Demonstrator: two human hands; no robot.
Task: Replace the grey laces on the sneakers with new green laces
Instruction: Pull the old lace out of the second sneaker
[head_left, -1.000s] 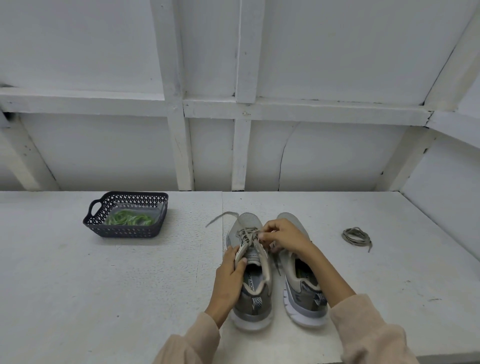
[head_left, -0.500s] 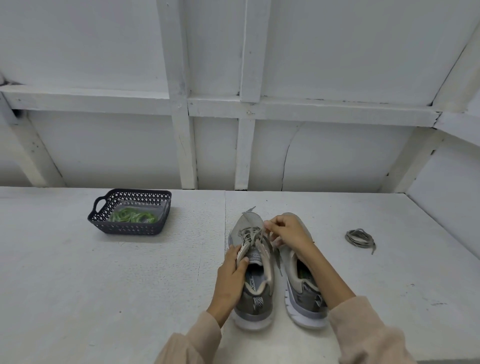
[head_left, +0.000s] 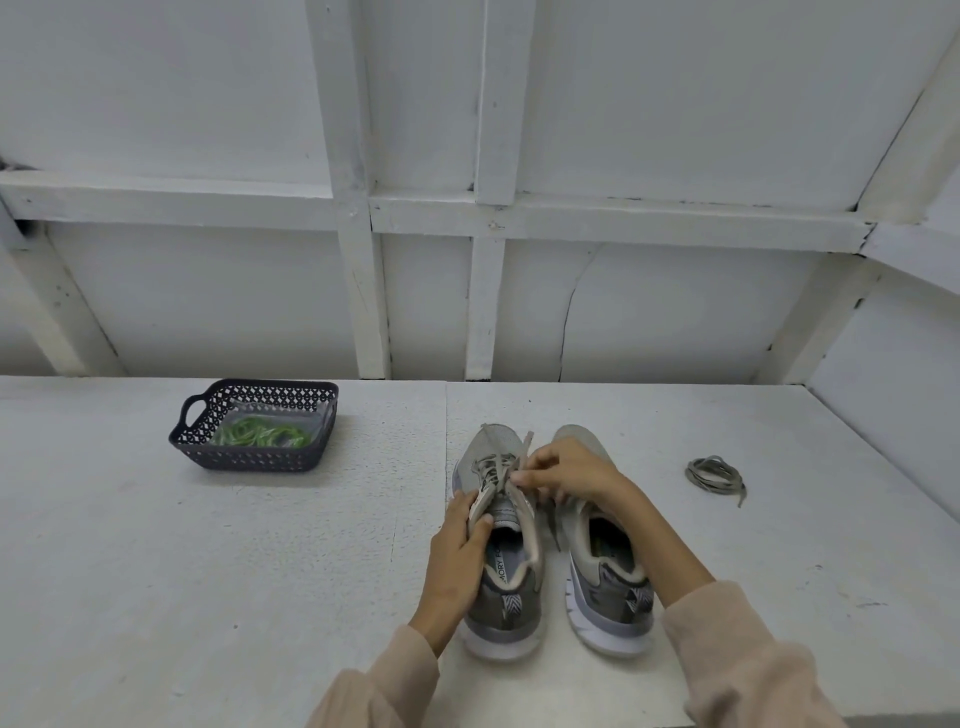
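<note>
Lace (head_left: 527, 442) nearer right hand (head_left: 569, 475), left hand (head_left: 457, 566) grips sneaker (head_left: 511, 605), right sneaker (head_left: 610, 582) half-covered

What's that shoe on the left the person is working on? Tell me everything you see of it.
The left sneaker is grey: mesh-looking toe, darker heel, thick white sole, pale padded collar. It stands upright on the white table, toe pointing away, beside the right sneaker. A grey lace is threaded through its front eyelets. The left hand grips its side near the tongue; the right hand pinches the lace.
</note>
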